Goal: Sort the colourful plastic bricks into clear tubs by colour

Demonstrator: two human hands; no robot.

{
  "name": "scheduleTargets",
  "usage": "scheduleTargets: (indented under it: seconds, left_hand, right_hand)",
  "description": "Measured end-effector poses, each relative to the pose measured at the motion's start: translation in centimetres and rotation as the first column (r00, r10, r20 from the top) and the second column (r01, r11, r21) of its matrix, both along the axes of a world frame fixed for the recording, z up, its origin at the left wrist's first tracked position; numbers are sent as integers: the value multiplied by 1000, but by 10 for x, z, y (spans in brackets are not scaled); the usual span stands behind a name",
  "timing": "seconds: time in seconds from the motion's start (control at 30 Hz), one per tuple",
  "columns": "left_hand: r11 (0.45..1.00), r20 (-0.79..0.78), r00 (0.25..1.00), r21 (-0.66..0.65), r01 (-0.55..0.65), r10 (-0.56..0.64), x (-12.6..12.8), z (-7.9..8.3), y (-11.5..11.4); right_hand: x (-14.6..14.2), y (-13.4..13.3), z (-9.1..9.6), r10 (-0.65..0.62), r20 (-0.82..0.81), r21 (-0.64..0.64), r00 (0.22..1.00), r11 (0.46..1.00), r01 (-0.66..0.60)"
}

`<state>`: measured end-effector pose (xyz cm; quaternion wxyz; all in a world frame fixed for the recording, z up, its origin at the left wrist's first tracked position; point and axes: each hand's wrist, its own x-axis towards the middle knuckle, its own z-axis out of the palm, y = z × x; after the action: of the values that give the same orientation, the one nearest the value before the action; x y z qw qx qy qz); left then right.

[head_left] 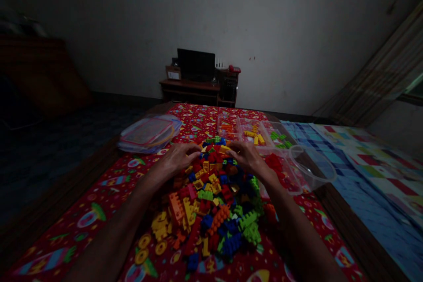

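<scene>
A heap of plastic building blocks [211, 202] in red, yellow, blue, green and orange lies on a red patterned tablecloth [99, 202]. My left hand [180, 156] rests on the far left side of the heap, fingers curled among the blocks. My right hand [246, 155] lies on the far right side of the heap, fingers bent into the blocks. What either hand grips, if anything, is hidden in the dim light.
Clear plastic containers [254, 132] with sorted orange, yellow, green and red blocks stand behind and right of the heap. A round clear lid [312, 163] lies at the right edge. A stack of lids [150, 134] sits at the back left. A desk with a monitor [196, 65] stands by the wall.
</scene>
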<state>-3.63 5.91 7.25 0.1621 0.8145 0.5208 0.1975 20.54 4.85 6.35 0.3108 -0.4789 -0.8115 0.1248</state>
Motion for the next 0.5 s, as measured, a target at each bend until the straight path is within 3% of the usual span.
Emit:
scheduleTargets:
  seconds: [0.2, 0.3, 0.37, 0.5]
  left_hand:
    - [999, -8, 1000, 25, -30, 30, -4, 2, 0]
    - [999, -21, 999, 35, -26, 26, -4, 4, -1]
    - [999, -26, 999, 37, -28, 29, -5, 6, -1]
    - [999, -32, 999, 33, -39, 40, -7, 7, -1]
  right_hand:
    - [12, 66, 23, -249, 119, 69, 961, 968, 242]
    - [11, 87, 27, -345, 143, 137, 928, 935, 327]
    - [8, 87, 23, -342, 176, 153, 923, 936, 317]
    - [1, 60, 5, -137, 282, 33, 950, 991, 133]
